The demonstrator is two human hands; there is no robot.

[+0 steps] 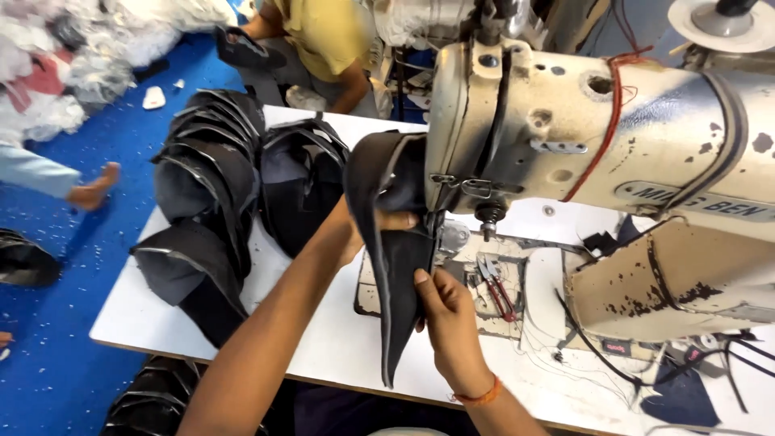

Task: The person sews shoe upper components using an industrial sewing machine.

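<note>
A dark curved fabric piece (pixel 386 202), shaped like a cap part with a pale edge, stands on its side at the needle of a cream sewing machine (pixel 565 137). My left hand (pixel 363 226) reaches behind the piece and grips it, fingers showing at its right side. My right hand (pixel 444 311), with an orange band at the wrist, pinches the lower front edge of the same piece close to the presser foot (pixel 442 234).
Two stacks of dark cap parts (pixel 210 194) stand on the white table (pixel 323 347) at left. Small red-handled snips (pixel 496 282) lie on the machine bed. A person in a yellow shirt (pixel 323 40) sits behind the table. Blue floor lies at left, with white scraps.
</note>
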